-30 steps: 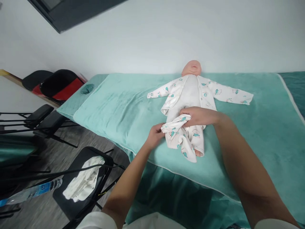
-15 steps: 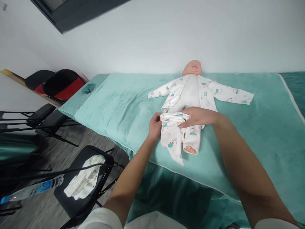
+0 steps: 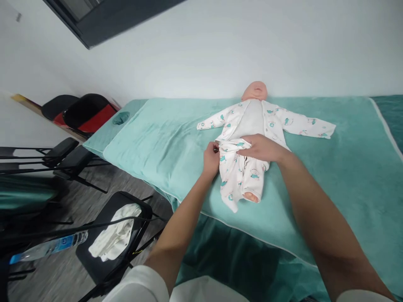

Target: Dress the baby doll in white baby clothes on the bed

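A baby doll (image 3: 254, 91) lies on its back on a green-covered massage table (image 3: 163, 138), its head by the wall. It wears a white printed jacket (image 3: 276, 128), open at the front with both sleeves spread. Matching baby pants (image 3: 229, 176) cover its legs, and a bare foot (image 3: 252, 197) shows at one leg opening; the other leg end hangs limp. My left hand (image 3: 210, 159) is closed on the waistband at its left side. On the waistband's front, my right hand (image 3: 260, 147) grips the cloth between thumb and fingers, the fingertips partly hidden.
A black folding chair (image 3: 126, 247) with white cloths (image 3: 116, 235) stands left of the table. Near it are a water bottle (image 3: 50, 247) and a dark cable (image 3: 94, 224). Black and red chairs (image 3: 90, 111) stand by the far left wall.
The waistband has moved up the doll toward the jacket, with both hands on it. The limp leg end has drawn up slightly. The view has shifted a little.
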Tool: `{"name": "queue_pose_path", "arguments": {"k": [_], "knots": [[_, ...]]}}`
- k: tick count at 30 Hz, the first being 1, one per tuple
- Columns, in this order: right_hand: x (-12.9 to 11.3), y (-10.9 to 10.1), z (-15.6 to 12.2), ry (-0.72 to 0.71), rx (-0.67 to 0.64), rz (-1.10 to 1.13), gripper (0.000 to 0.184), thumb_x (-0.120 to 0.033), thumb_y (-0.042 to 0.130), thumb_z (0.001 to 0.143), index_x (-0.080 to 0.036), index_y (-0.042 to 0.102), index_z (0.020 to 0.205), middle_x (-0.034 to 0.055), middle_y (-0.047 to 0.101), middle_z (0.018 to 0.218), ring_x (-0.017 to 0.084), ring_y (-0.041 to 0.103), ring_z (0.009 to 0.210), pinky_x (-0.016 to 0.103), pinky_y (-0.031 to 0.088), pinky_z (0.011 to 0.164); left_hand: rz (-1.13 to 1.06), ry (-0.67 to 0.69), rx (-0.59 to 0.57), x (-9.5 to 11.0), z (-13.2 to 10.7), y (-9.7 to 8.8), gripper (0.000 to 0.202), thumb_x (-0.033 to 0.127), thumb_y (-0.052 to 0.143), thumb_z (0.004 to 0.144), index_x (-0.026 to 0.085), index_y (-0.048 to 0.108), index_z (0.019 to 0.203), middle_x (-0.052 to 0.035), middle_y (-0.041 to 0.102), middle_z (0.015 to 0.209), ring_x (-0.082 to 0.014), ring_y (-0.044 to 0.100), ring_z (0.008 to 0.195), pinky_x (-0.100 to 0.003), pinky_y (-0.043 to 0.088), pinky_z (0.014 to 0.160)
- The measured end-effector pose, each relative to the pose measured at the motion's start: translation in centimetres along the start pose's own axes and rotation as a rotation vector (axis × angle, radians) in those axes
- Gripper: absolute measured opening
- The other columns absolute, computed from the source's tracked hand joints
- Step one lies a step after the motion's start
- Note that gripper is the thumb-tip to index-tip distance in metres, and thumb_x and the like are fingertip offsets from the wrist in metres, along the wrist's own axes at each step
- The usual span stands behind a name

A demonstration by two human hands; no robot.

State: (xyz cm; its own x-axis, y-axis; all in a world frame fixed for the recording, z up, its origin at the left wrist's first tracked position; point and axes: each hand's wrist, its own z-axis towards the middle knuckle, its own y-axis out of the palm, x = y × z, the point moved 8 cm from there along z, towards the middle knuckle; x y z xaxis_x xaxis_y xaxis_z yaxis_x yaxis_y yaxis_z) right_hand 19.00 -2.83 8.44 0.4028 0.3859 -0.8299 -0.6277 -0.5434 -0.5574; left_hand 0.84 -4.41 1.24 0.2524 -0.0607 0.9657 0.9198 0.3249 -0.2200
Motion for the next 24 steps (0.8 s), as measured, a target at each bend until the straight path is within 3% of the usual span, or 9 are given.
{"name": "queue_pose_path", "arguments": {"k": [5, 8, 11, 16, 21, 24], "knots": [[0.4, -0.5, 0.2, 0.041, 0.109, -0.014, 0.032, -0.042, 0.063, 0.082, -0.019, 0.075, 0.102, 0.0055, 0.077, 0.107, 0.03, 0.068, 0.103, 0.039, 0.052, 0.088, -0.015, -0.055, -0.052, -0.1, -3.8, -1.0, 0.024, 0.041, 0.063, 0.088, 0.02, 0.054, 0.079, 0.0038, 0.054, 0.072, -0.0121, 0.045, 0.07, -0.024, 0.036, 0.066], [0.4, -0.4, 0.3, 0.045, 0.119, -0.008, 0.032, -0.039, 0.061, 0.083, -0.019, 0.074, 0.103, 0.0052, 0.077, 0.108, 0.029, 0.068, 0.103, 0.039, 0.051, 0.091, -0.015, -0.028, -0.197, 0.5, -5.7, -0.8, 0.042, 0.055, 0.056, 0.093, 0.02, 0.05, 0.071, 0.0036, 0.045, 0.067, -0.0124, 0.039, 0.068, -0.026, 0.034, 0.065], [0.3, -0.2, 0.2, 0.045, 0.092, -0.003, 0.031, -0.04, 0.06, 0.084, -0.02, 0.074, 0.104, 0.0046, 0.077, 0.109, 0.028, 0.068, 0.103, 0.039, 0.05, 0.09, -0.061, -0.038, -0.308, 0.7, -6.8, -0.5, 0.049, 0.064, 0.06, 0.088, 0.02, 0.049, 0.071, 0.0043, 0.042, 0.067, -0.0122, 0.036, 0.067, -0.026, 0.033, 0.065], [0.0, -0.1, 0.0, 0.06, 0.006, -0.052, 0.03, -0.047, 0.064, 0.083, -0.021, 0.069, 0.099, 0.0055, 0.075, 0.105, 0.028, 0.067, 0.097, 0.038, 0.049, 0.084, -0.015, -0.028, -0.313, 0.4, -6.7, -0.3, 0.051, 0.063, 0.059, 0.091, 0.02, 0.045, 0.067, 0.0046, 0.038, 0.064, -0.0117, 0.034, 0.066, -0.025, 0.031, 0.063], [-0.4, 0.9, -0.2, 0.062, -0.18, -0.1, 0.045, -0.053, 0.077, 0.072, -0.023, 0.065, 0.102, 0.0055, 0.073, 0.105, 0.028, 0.065, 0.094, 0.036, 0.047, 0.078, 0.04, 0.039, -0.181, 0.8, -5.2, -0.5, 0.042, 0.051, 0.055, 0.096, 0.02, 0.047, 0.07, 0.0038, 0.043, 0.068, -0.0122, 0.038, 0.068, -0.025, 0.033, 0.065], [-0.3, 1.0, -0.2, 0.062, -0.194, -0.129, 0.038, -0.051, 0.075, 0.074, -0.023, 0.063, 0.097, 0.0047, 0.072, 0.101, 0.028, 0.064, 0.093, 0.036, 0.046, 0.076, 0.054, 0.08, -0.157, 1.2, -3.8, 0.0, 0.037, 0.046, 0.054, 0.096, 0.02, 0.047, 0.072, 0.0036, 0.045, 0.069, -0.0126, 0.04, 0.069, -0.026, 0.033, 0.066]]}}
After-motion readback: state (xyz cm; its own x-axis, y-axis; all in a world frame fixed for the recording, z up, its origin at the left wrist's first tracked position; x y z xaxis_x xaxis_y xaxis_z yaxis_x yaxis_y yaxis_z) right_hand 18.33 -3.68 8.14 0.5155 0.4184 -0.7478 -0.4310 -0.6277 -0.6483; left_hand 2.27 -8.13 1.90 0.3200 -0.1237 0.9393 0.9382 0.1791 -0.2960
